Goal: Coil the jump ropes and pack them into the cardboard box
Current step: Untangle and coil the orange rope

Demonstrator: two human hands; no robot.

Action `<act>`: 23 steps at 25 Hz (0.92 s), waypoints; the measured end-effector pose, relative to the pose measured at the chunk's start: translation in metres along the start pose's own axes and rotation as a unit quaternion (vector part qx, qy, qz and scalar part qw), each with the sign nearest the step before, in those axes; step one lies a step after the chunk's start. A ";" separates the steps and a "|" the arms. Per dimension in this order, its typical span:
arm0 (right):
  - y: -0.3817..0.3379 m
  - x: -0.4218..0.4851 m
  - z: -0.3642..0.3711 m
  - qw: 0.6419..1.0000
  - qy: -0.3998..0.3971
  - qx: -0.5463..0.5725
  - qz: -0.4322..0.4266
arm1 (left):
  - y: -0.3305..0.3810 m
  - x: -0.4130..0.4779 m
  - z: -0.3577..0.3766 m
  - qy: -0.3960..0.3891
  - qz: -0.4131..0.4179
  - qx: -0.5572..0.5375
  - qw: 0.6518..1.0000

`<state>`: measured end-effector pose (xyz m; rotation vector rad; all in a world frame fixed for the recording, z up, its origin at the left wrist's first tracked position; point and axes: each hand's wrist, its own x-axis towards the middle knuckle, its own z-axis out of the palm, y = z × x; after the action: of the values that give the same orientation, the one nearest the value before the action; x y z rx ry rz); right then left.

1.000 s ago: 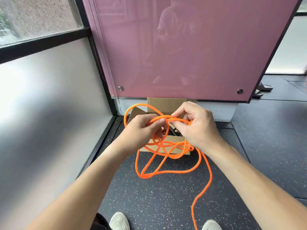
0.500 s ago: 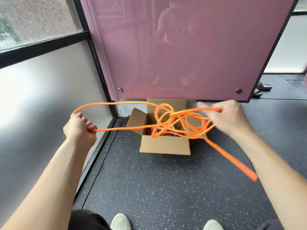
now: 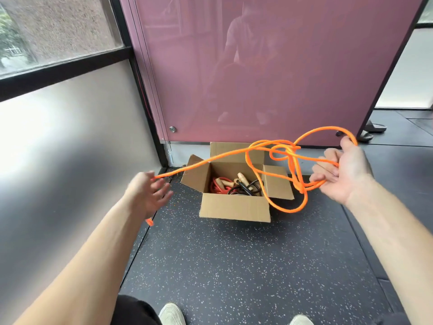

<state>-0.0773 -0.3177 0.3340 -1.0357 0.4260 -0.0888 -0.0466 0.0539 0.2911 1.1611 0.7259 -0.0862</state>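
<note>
- Two pale shoes (image 3: 172, 314) show at the bottom edge on a dark speckled floor (image 3: 234, 266)
- The left hand (image 3: 148, 195) is raised at the left with its fingers spread and blurred, clamping nothing; one strand of the orange jump rope (image 3: 291, 148) reaches its fingertips and the rope's end pokes out below the hand
- The right hand (image 3: 344, 174) is palm-up with relaxed fingers, not closed round the rope; several loops lie across the fingers and one loop hooks over the thumb
- The rope is in the air between the hands, bunched in a tangle above the right flap of the cardboard box (image 3: 234, 207), with one loop hanging down by that flap
- The box stands open on the floor, holding red and black ropes with wooden handles (image 3: 242, 178)
- Behind it stands a pink panel (image 3: 257, 78), with frosted glass (image 3: 70, 137) at the left and dark slippers (image 3: 373, 127) far right
</note>
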 end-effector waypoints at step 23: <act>0.005 0.002 0.016 0.980 0.111 0.026 -0.162 | -0.016 -0.038 0.046 -0.210 0.395 0.310 0.839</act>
<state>-0.0699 -0.3030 0.3360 -1.0402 0.4518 -0.5087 -0.0605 -0.0037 0.3089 1.9103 -0.2483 0.1307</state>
